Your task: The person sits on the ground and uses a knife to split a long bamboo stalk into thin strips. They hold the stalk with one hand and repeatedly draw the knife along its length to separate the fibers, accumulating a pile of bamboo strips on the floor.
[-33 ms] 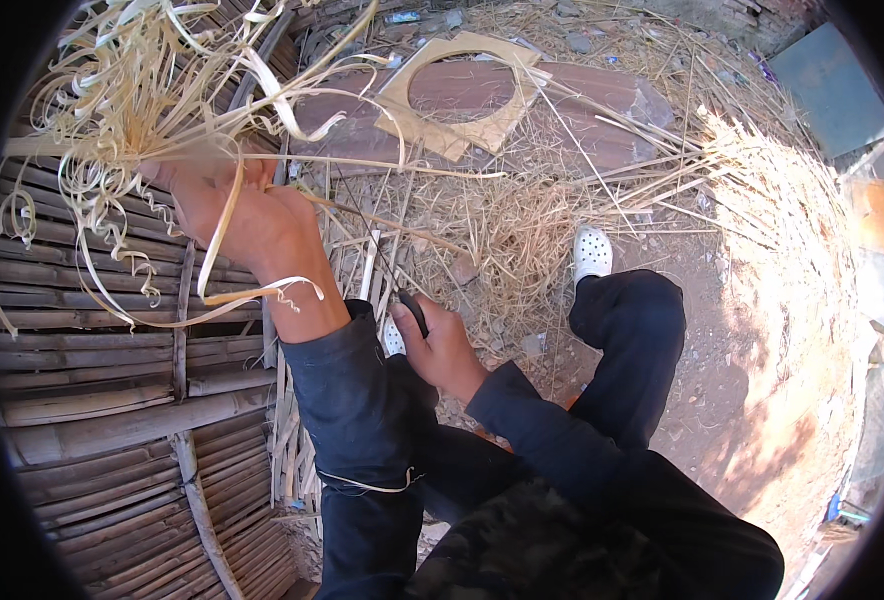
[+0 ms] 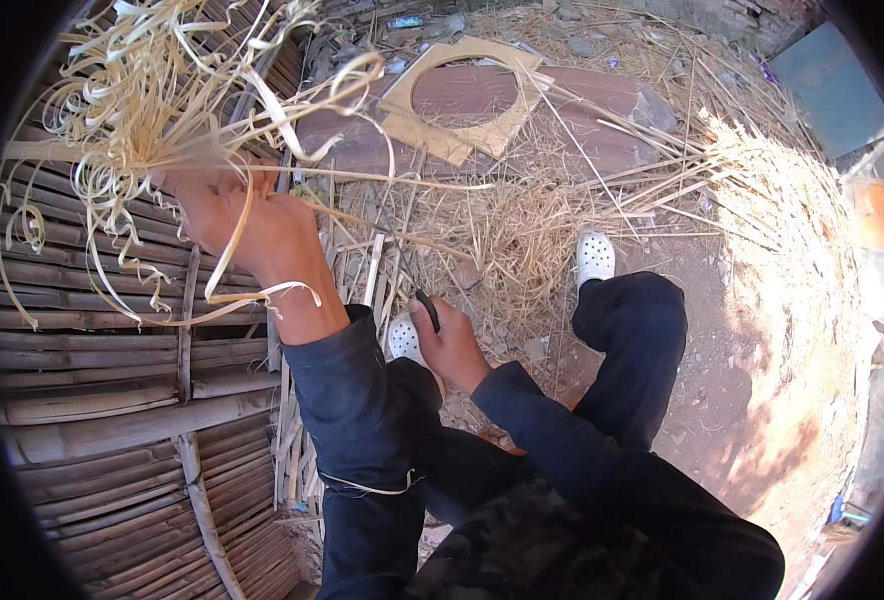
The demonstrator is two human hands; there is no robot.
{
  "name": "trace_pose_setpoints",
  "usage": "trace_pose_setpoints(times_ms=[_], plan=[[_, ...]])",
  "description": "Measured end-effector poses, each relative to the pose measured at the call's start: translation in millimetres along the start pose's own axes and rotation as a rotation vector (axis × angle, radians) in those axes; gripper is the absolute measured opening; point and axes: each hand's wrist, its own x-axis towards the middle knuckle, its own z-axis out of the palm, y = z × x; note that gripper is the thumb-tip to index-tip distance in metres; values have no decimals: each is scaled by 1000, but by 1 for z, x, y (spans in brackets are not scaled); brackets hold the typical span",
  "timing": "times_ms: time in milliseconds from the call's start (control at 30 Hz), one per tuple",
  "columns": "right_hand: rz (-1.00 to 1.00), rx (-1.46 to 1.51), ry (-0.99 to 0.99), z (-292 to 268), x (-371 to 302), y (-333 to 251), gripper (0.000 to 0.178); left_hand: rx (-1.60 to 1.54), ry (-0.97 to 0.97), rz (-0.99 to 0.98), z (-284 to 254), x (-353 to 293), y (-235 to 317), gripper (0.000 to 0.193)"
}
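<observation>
At the upper left, my left hand point(image 2: 252, 222) is closed round a bundle of thin bamboo strips point(image 2: 132, 125). The strips fan out in pale, tightly curled ends, and a few long ones reach rightward past the wrist. Part of the grip is blurred and hidden behind the curls. Lower and to the right, my right hand point(image 2: 454, 345) grips a knife by its dark handle point(image 2: 427, 311). The thin dark blade points up and left, beneath the long strips; its tip is hard to make out.
A bamboo slat wall or platform point(image 2: 92, 350) fills the left side. Ahead, a square board with a round hole point(image 2: 432, 138) lies on a brown sheet point(image 2: 602, 95). Shavings point(image 2: 532, 245) litter the ground between my white clogs point(image 2: 595, 257). Panels point(image 2: 832, 85) lean at far right.
My right hand and the knife have shifted slightly to the right, showing more of the left clog. My left hand stays nearly in place, while the curled strips sway a little.
</observation>
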Motion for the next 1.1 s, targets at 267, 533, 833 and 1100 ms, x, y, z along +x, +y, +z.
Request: trace_pose_setpoints(times_ms=[267, 533, 833, 1100], plan=[[-58, -49, 58, 11, 5, -10, 34, 12, -20, -30, -5, 7, -9, 35], [-17, -97, 6, -8, 17, -5, 35, -113, -135, -43, 0, -1, -12, 43], [44, -228, -33, -22, 7, -2, 36, -108, -200, -11, 12, -12, -11, 41], [261, -233, 6, -47, 37, 128, 43, -135, -291, -112, 0, -15, -25, 34]])
